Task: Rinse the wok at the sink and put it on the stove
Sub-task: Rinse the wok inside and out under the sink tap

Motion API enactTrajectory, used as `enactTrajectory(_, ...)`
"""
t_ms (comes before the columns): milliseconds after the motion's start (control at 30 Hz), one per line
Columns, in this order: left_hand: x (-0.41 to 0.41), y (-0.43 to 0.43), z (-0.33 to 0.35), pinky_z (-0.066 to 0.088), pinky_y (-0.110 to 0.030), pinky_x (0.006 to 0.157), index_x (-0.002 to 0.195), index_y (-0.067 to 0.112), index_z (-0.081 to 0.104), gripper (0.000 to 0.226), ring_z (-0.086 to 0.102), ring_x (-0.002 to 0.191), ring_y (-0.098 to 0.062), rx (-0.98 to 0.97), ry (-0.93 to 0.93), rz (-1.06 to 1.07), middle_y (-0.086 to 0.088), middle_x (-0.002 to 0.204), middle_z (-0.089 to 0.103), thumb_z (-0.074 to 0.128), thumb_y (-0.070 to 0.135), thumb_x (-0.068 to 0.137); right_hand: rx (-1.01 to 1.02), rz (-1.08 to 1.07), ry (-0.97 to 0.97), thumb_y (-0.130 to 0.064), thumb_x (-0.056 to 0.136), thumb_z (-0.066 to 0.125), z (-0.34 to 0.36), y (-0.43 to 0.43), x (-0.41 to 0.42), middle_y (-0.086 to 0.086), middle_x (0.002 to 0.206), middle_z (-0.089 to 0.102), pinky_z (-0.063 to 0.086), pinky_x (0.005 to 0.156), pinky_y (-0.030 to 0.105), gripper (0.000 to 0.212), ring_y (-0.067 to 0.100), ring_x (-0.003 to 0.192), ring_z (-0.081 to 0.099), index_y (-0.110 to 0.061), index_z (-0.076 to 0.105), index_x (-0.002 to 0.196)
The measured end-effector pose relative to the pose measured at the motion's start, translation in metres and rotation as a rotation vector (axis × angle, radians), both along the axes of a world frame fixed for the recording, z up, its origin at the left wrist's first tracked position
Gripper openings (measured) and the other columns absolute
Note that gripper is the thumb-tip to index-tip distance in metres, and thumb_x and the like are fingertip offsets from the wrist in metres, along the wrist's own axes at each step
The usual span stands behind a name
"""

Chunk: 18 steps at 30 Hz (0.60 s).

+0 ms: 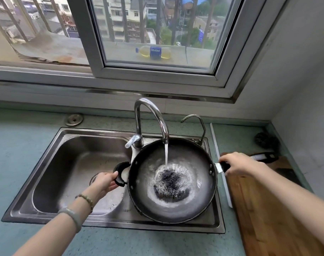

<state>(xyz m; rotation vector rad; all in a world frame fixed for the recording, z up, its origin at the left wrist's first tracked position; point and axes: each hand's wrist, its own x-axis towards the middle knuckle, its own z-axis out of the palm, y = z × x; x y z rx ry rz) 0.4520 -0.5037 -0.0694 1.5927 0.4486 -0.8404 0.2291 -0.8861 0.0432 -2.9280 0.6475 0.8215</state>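
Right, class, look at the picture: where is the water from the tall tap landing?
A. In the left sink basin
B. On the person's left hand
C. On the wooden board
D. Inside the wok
D: the stream from the tap falls straight into the wok and pools at its bottom, while the left hand and right hand hold its handles.

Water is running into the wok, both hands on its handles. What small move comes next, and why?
Probably tilt and swirl the wok so the pooled water sweeps its sides: the tap stream lands only in the middle, and the left hand and right hand grip its handles.
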Motion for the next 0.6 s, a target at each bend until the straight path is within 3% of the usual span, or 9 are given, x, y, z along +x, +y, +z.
enactTrajectory(133, 0.003, -0.013, 0.001, 0.054, -0.026, 0.051, 0.097, -0.001, 0.053, 0.006, 0.064, 0.053, -0.019, -0.035, -0.022, 0.017, -0.013, 0.073, 0.062, 0.051, 0.004, 0.096, -0.116, 0.037, -0.051, -0.035, 0.074, 0.066, 0.006, -0.003, -0.005, -0.005, 0.122, 0.063, 0.039, 0.088, 0.031, 0.048, 0.018, 0.117, 0.056, -0.032, 0.054, 0.121)
enactTrajectory(267, 0.008, -0.021, 0.011, 0.052, -0.030, 0.067, 0.111, -0.001, 0.053, 0.017, 0.059, 0.072, -0.026, -0.103, -0.126, 0.022, -0.016, 0.081, 0.061, 0.053, -0.001, 0.093, -0.092, -0.055, -0.099, -0.036, 0.076, 0.069, -0.020, -0.007, -0.020, 0.001, 0.117, 0.062, 0.038, 0.091, 0.034, 0.050, 0.021, 0.116, 0.054, -0.030, 0.050, 0.122)
enactTrajectory(433, 0.017, -0.024, 0.034, 0.058, -0.019, 0.061, 0.106, -0.001, 0.062, 0.016, 0.064, 0.076, -0.022, -0.108, -0.303, -0.058, -0.013, 0.087, 0.066, 0.058, 0.000, 0.091, 0.028, -0.163, -0.118, -0.038, 0.079, 0.070, -0.058, 0.000, -0.038, 0.002, 0.118, 0.061, 0.037, 0.090, 0.036, 0.052, 0.023, 0.116, 0.054, -0.026, 0.046, 0.123)
enactTrajectory(600, 0.022, -0.028, 0.047, 0.058, -0.022, 0.058, 0.099, 0.003, 0.062, 0.012, 0.066, 0.069, -0.020, -0.072, -0.305, -0.111, -0.013, 0.083, 0.067, 0.065, 0.007, 0.088, 0.178, -0.250, -0.054, -0.034, 0.078, 0.071, -0.063, 0.001, -0.040, -0.002, 0.128, 0.059, 0.036, 0.096, 0.035, 0.050, 0.020, 0.121, 0.051, -0.027, 0.049, 0.123)
